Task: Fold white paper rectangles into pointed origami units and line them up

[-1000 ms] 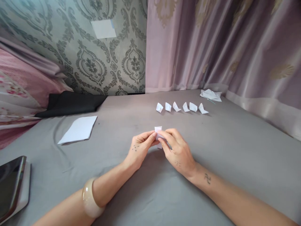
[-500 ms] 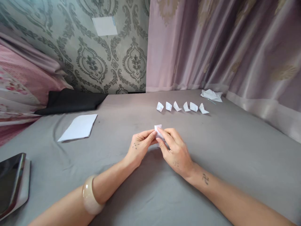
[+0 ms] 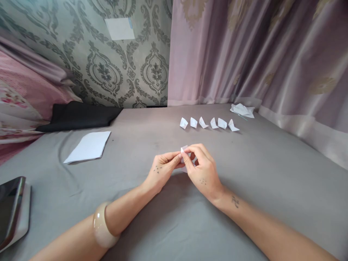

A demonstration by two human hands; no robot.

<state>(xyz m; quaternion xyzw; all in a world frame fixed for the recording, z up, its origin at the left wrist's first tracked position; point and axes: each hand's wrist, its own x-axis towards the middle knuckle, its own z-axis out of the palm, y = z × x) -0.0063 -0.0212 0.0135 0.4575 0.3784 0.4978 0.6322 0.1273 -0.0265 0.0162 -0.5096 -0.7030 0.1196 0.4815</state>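
Observation:
Between both hands is a small piece of folded white paper [image 3: 184, 149], mostly covered by fingers. My left hand [image 3: 162, 167] pinches it from the left, thumb on top. My right hand [image 3: 202, 168] grips its upper right part between thumb and fingertips. Both hands are close together over the middle of the grey cloth [image 3: 152, 137]. Beyond them stand several small folded white paper pieces in a row, the leftmost one [image 3: 183, 123] straight behind the hands and the rightmost one [image 3: 233, 125] farther right.
A stack of white paper sheets [image 3: 88, 146] lies to the left, before a folded black cloth [image 3: 81, 116]. More white papers [image 3: 242, 110] lie at the back right by the curtain [image 3: 206, 54]. A dark-screened device [image 3: 11, 210] is at the left edge.
My right hand's thumb and fingers have shifted up to the paper's top edge, which now looks bent over. The left hand keeps its pinch. The view has shifted slightly.

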